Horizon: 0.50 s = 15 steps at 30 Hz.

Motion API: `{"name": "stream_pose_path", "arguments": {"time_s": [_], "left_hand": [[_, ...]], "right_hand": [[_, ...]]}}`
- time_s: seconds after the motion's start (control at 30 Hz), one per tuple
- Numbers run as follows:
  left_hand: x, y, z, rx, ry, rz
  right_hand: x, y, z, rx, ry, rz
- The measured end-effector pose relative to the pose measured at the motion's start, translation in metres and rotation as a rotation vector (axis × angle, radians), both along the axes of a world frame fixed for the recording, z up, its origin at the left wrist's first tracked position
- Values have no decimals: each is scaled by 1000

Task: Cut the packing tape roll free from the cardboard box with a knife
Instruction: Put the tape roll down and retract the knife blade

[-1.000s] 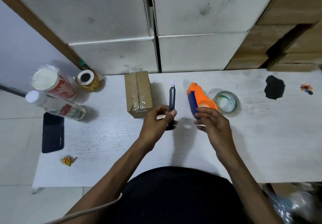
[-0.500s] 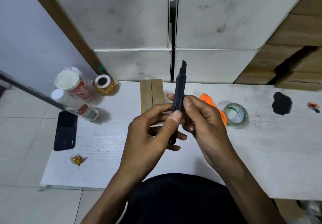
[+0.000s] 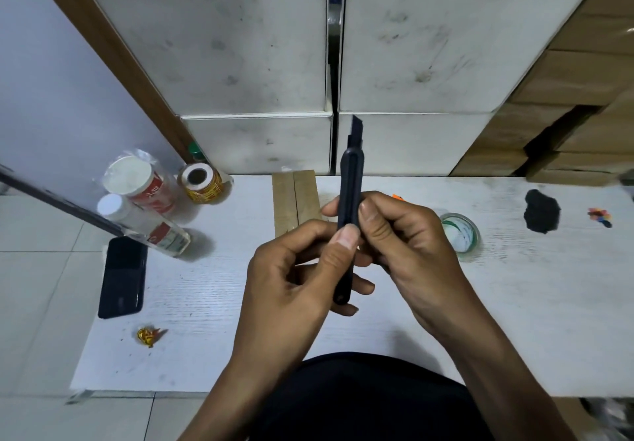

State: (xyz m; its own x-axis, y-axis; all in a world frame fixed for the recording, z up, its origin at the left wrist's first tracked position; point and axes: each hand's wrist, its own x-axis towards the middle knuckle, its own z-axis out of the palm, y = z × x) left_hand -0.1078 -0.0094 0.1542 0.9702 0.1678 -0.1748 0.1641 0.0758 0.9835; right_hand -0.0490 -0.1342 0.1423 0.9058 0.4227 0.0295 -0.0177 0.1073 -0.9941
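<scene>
**A:** What has changed over the white table (image 3: 514,320)?

**B:** The slim black utility knife (image 3: 349,207) is now raised upright between both hands, a short dark blade showing at its far tip. A second ago the left hand (image 3: 298,276) alone held it low, and the right hand (image 3: 404,245) was down by the orange tape dispenser (image 3: 397,197).

**A:** How is it gripped?

**B:** The left thumb presses the handle against curled fingers; the right thumb and fingers pinch it from the right. Both hands are closed on the knife.

**A:** And the box?

**B:** The small brown cardboard box (image 3: 295,200), taped along its middle, stands at the far edge just left of the knife, partly hidden by the left hand. The dispenser is almost wholly hidden behind the right hand; a clear tape roll (image 3: 461,234) lies right of it.

**A:** Meaning?

**B:** Probably the blade is being set; no cut has begun.
</scene>
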Motion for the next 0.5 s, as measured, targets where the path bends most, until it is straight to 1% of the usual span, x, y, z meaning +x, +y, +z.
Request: {"name": "stream_pose_path", "arguments": {"time_s": [0.3, 0.5], "left_hand": [[1, 3, -8, -9, -19, -86], [2, 4, -11, -23, -18, -105]], "right_hand": [[4, -1, -4, -30, 21, -21], [6, -2, -6, -50, 21, -19]]}}
